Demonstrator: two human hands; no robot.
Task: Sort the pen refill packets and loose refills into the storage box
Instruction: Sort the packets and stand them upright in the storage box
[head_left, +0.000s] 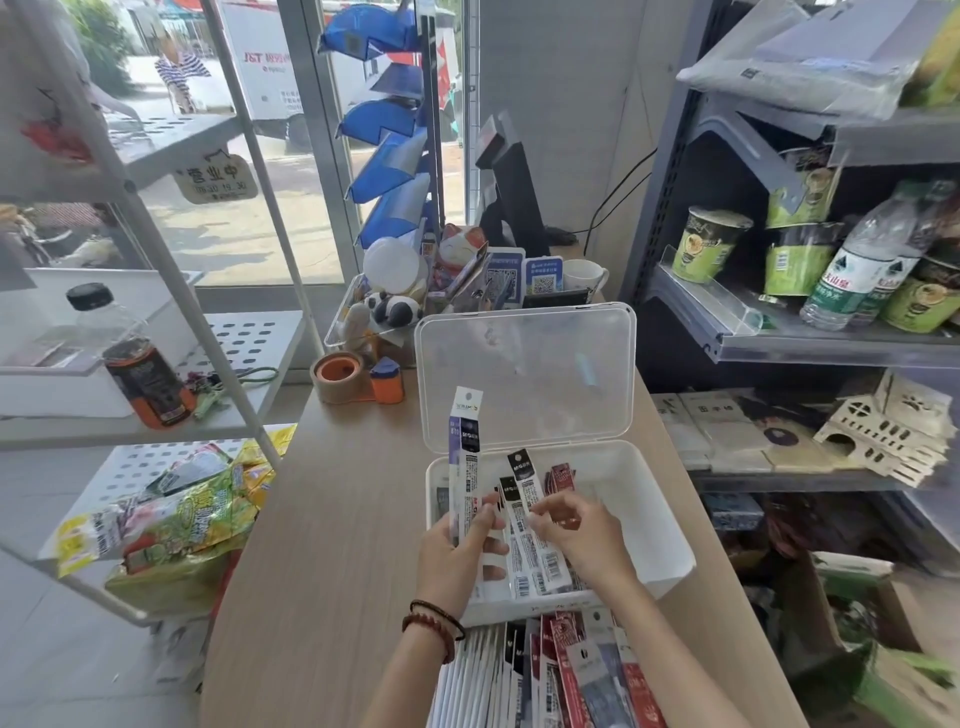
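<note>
Woodgrain counter (332, 519), white plastic box (639, 514), slim packets (466, 447)

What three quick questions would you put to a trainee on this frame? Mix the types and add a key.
1. True or false: the lid of the box stands open.
2. Where does the unsorted pile of packets lie? A: between the box and the person. B: on the metal shelf. C: inside the lid.
3. Fill in: the left hand holds an upright packet, while the right hand pinches a shorter packet with a ___ top.

Key: 1 true; 2 A; 3 black.
</note>
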